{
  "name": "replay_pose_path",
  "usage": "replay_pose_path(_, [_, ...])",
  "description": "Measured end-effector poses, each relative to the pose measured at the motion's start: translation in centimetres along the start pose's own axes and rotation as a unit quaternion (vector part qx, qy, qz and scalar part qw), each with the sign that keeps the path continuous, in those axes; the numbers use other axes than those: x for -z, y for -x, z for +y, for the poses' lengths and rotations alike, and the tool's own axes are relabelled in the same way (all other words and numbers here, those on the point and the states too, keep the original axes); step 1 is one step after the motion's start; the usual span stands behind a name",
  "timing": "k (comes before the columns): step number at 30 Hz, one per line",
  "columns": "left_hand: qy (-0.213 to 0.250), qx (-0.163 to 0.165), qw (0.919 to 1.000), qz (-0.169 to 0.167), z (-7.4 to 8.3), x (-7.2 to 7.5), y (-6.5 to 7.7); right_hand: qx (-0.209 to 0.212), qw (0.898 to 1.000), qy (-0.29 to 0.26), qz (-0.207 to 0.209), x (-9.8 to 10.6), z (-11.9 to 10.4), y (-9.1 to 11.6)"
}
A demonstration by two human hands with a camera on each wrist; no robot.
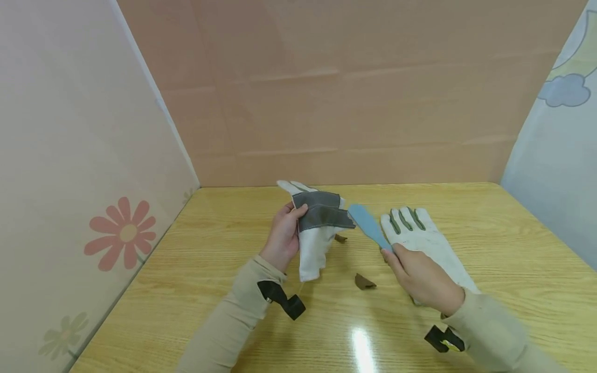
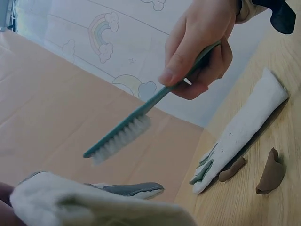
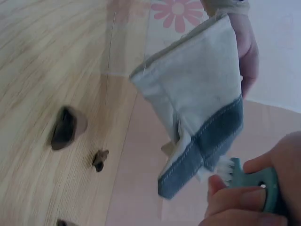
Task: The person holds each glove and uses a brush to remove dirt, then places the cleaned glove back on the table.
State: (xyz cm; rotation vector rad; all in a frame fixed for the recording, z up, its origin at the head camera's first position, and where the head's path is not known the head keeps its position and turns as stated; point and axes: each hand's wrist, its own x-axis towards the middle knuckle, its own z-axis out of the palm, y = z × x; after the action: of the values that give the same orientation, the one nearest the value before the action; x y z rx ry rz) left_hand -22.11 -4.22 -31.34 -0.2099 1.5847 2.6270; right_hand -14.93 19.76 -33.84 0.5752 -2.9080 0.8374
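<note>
A white work glove with grey patches is held up off the table by my left hand, thumb on its patched face and fingers behind. In my right hand is the handle of a blue-green brush; its white bristles show in the left wrist view. The brush head is close to the glove's grey patch in the head view; whether the bristles touch it I cannot tell. A second white glove with green between its fingers lies flat on the table, partly behind my right hand.
Brown curled scraps lie on the wooden table: one scrap between my hands, another behind the raised glove. Brown paper closes the back, with printed walls at both sides. Small black devices are strapped to both wrists.
</note>
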Motion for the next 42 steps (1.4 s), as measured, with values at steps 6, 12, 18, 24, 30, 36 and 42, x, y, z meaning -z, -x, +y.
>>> replay_pose_path(6, [-0.023, 0.020, 0.9986, -0.044, -0.3, -0.4, 0.4, 0.044, 0.998, -0.044, 0.013, -0.7, -1.0, -0.6])
replay_pose_path(12, [-0.003, 0.034, 0.9884, -0.148, -0.6, -0.2, 0.6, 0.065, 0.995, -0.069, 0.006, -1.2, -0.9, -0.8])
replay_pose_path(18, [-0.020, 0.002, 0.9918, -0.127, -1.1, -0.4, 0.4, 0.081, 0.992, -0.100, 0.005, -1.7, -0.9, -0.8])
replay_pose_path(24, [-0.078, -0.014, 0.9943, -0.071, -2.1, -0.6, -0.2, 0.100, 0.988, -0.121, -0.008, -1.8, -1.3, -0.9])
replay_pose_path(30, [-0.108, 0.013, 0.9879, -0.110, -2.6, 0.4, -0.8, 0.134, 0.983, -0.129, -0.006, -1.7, -1.3, -1.1])
replay_pose_path(36, [-0.083, 0.049, 0.9706, -0.220, -2.7, 1.4, -1.6, 0.161, 0.974, -0.156, -0.029, -1.7, -1.4, -1.3])
replay_pose_path(42, [-0.107, 0.039, 0.9593, -0.259, -2.8, 1.7, -1.9, 0.143, 0.977, -0.151, -0.040, -1.7, -1.4, -1.2])
